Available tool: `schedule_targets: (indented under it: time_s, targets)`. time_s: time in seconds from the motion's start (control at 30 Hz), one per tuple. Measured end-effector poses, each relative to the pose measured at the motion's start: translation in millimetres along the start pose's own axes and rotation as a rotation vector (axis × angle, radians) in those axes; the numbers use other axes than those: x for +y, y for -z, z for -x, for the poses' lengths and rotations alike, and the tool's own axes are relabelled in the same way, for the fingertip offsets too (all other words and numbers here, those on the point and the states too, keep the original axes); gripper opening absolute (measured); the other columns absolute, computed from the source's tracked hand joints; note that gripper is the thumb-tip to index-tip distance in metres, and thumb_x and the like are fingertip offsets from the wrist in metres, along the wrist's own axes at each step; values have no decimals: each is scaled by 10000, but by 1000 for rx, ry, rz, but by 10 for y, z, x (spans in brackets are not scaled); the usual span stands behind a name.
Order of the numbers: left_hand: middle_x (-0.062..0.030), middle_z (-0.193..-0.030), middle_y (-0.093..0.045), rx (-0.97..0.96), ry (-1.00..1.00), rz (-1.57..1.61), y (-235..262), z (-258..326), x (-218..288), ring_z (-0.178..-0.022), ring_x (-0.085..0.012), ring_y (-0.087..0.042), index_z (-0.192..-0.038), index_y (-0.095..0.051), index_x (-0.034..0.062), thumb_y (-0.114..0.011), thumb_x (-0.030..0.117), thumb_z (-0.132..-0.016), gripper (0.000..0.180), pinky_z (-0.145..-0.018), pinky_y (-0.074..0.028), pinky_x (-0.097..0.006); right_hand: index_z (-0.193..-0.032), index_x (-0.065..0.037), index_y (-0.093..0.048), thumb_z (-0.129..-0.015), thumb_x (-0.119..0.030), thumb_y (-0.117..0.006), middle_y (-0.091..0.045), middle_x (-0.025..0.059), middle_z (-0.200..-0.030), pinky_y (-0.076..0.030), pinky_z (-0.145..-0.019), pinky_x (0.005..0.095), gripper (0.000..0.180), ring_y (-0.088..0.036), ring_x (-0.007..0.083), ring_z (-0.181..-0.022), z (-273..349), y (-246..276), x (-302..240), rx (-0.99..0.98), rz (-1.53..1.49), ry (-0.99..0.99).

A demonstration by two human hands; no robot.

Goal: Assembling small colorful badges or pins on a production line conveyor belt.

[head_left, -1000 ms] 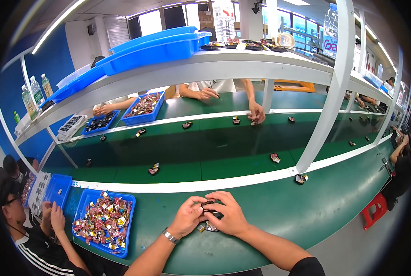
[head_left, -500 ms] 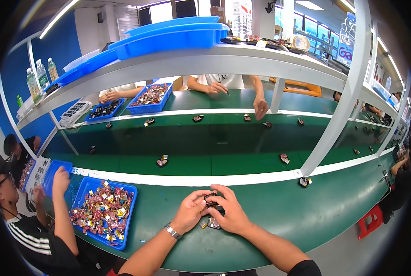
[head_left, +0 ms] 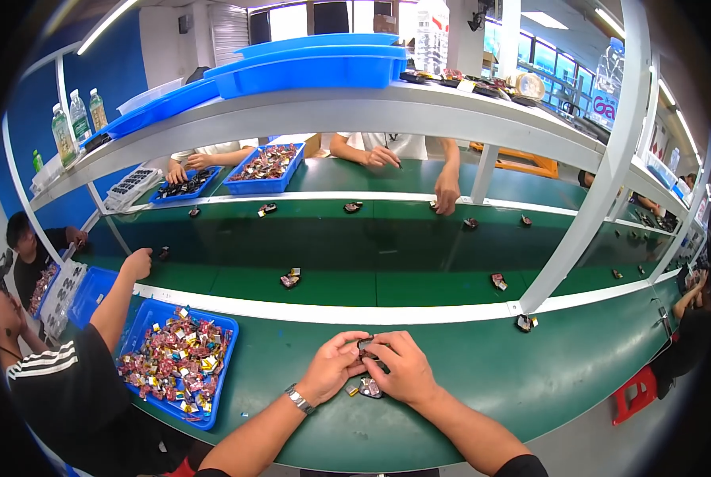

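Note:
Both my hands meet above the green bench. My left hand point(head_left: 329, 370), with a metal watch on its wrist, pinches a small black plastic part point(head_left: 364, 344) from the left. My right hand point(head_left: 407, 370) has its fingers curled over the same part from the right and hides much of it. Just under my fingers lies a small assembly point(head_left: 370, 388) with a dark casing and reddish and pale pieces. Beside it is a small yellowish piece point(head_left: 351, 391).
To my left stands a blue tray point(head_left: 232, 350) heaped with small red, white and yellow components. A conveyor belt point(head_left: 387, 266) ahead carries several spaced small assemblies. A white post point(head_left: 582, 183) rises at right, under an overhead shelf point(head_left: 355, 107). Co-workers sit left and across.
The co-worker at left has stretched an arm out over the belt. Across from me, a person's hand has lowered onto a belt piece. My hands stay together, fingers shifting slightly on the black part.

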State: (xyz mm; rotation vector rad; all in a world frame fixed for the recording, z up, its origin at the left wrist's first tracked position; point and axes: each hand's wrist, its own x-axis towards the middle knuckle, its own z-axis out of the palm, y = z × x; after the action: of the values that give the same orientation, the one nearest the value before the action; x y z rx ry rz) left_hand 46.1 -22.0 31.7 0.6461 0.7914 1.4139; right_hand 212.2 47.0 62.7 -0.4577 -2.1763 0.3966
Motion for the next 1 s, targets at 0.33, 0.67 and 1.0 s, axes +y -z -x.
schedule_targets:
  time_s: [0.33, 0.67, 1.0]
  targets:
    - [-121, -1246, -580, 20, 4, -6, -27, -12, -11, -1150, -212, -573, -1287, -451, 16, -457, 12, -978, 308, -1006, -481, -400, -920, -49, -671, -701, -12, -729, -630, 80, -954, -535, -713, 340, 230, -613, 254, -856, 28, -81, 12, 62, 122, 43]
    - [-115, -1220, -594, -11, 8, -1, -44, -13, 3, -1127, -209, -588, -1262, -478, 24, -479, 23, -980, 282, -1001, -486, -403, -907, -48, -678, -704, -8, -729, -626, 79, -936, -532, -696, 337, 213, -615, 244, -826, 13, -86, 16, 99, 123, 1]
    - [-121, -1234, -589, -9, -2, -25, -32, 18, -10, -1139, -210, -587, -1273, -470, 31, -485, 40, -986, 288, -1005, -486, -400, -902, -73, -678, -721, -45, -756, -597, 75, -993, -524, -737, 343, 200, -590, 253, -902, 17, 11, 20, -53, 42, -63]
